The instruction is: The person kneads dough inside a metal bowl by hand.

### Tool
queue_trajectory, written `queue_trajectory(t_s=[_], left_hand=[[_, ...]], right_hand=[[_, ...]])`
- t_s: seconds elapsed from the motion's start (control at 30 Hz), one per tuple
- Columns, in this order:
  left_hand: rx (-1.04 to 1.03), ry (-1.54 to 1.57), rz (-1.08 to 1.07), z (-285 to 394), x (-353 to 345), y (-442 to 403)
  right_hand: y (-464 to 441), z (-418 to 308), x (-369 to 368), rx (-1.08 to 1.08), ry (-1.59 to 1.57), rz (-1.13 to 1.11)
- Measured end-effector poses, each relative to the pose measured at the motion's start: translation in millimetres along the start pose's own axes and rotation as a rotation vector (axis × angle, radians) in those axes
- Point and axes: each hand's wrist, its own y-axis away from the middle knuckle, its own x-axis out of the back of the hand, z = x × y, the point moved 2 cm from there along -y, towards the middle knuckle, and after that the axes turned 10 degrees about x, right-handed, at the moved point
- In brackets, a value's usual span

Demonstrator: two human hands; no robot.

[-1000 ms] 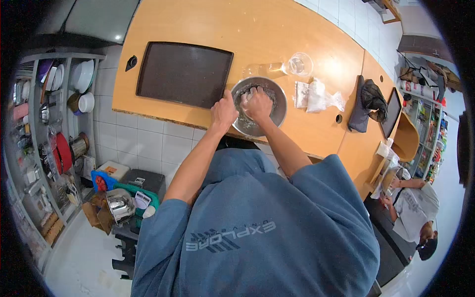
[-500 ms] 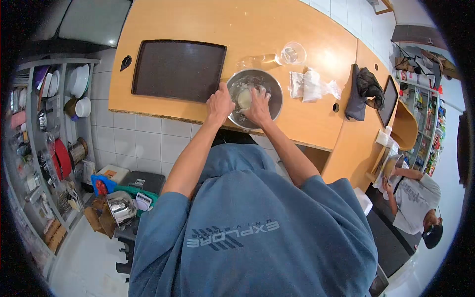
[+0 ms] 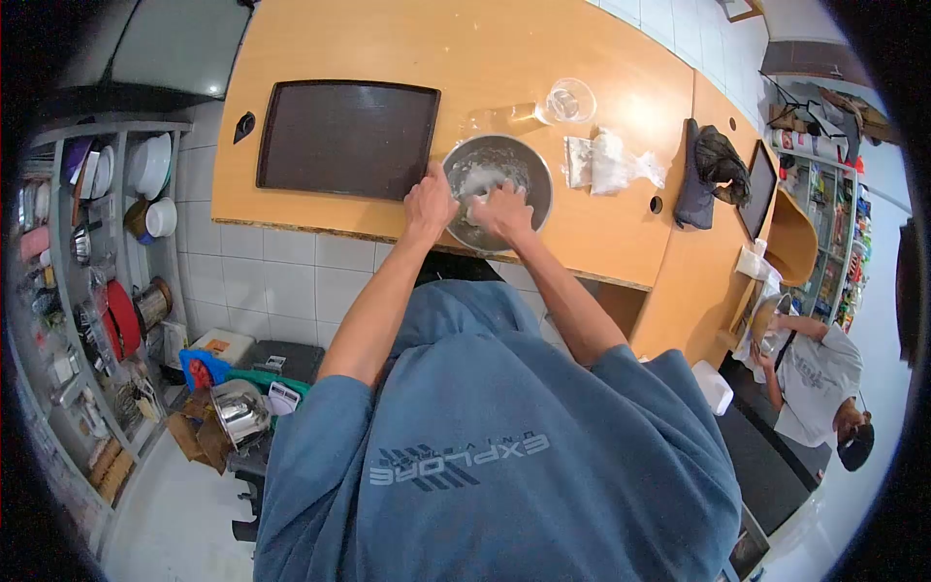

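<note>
A round metal bowl (image 3: pixel 539 167) stands near the front edge of the wooden table (image 3: pixel 504 58), with pale dough (image 3: pixel 479 181) inside and whitish residue on its wall. My left hand (image 3: pixel 430 204) is closed on the bowl's left rim. Inside the bowl, my right hand (image 3: pixel 501 210) presses on the dough, its fingers curled and partly hidden. A dark rectangular tray (image 3: pixel 349 139) lies to the left of the bowl. Behind the bowl is a clear plastic cup (image 3: pixel 570 101), and to its right are plastic bags of white powder (image 3: pixel 609 163).
Dark cloth items (image 3: pixel 694 184) and another dark tray (image 3: pixel 758 189) lie on the right. A person (image 3: pixel 815 373) at the far right holds a metal bowl. Shelves with kitchenware (image 3: pixel 107 233) stand at the left, and a shiny metal pot (image 3: pixel 240 412) sits low beside them.
My right hand has moved within the bowl, and its fingers have curled over the dough. The left hand stays at the rim. The whole view has shifted slightly.
</note>
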Motion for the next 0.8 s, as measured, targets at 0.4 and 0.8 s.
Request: queue_trajectory(t_s=[0.4,0.8], left_hand=[[-0.04,-0.025,-0.002,-5.5,-8.5,-6.9],[-0.045,0.001,0.046,-5.8,-8.0,-6.4]], right_hand=[[-14.6,12.1,-37.8,0.211,-0.053,0.378],[-53.1,6.7,-12.4,0.109,0.021,0.157]])
